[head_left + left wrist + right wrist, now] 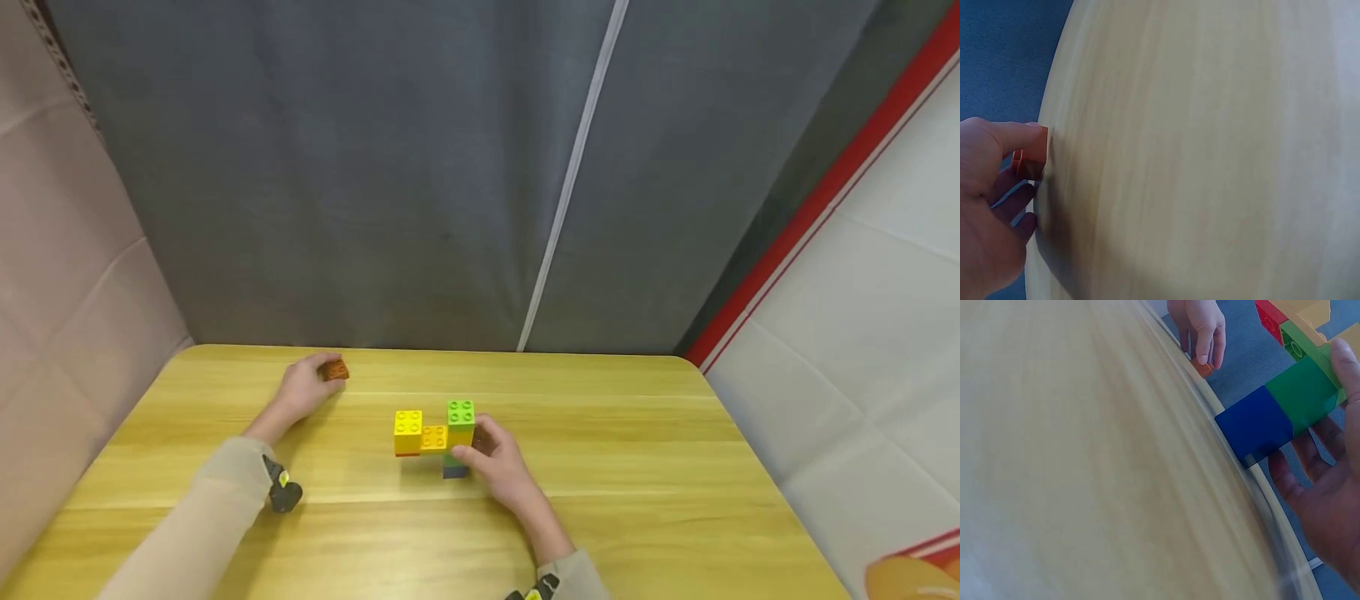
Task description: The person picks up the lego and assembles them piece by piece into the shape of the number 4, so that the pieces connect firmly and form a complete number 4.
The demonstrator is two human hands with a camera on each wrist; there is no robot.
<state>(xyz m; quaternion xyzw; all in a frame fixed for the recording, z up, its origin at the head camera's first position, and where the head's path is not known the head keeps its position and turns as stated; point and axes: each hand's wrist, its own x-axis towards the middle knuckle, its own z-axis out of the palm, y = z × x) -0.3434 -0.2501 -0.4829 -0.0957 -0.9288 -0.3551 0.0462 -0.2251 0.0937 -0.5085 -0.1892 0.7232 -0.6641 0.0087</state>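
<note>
Toward the back left of the table, my left hand (300, 390) pinches an orange toy brick (337, 369) between thumb and fingers; the left wrist view shows this brick (1036, 153) close up. Near the table's middle, my right hand (504, 468) grips a built shape of toy bricks (461, 414) from its right side. Its column has a light green brick on top and a green brick (1302, 394) above a blue brick (1257, 425) at the bottom. A yellow arm reaches left to a raised yellow block (408, 425), with a red brick (1270, 320) beneath.
The wood-grain table (375, 542) has rounded far corners. Behind its far edge hangs a grey curtain (337, 167) with a pale strip. White panels stand at both sides, the right one (862, 292) edged in red. Dark bands (283, 492) sit on both wrists.
</note>
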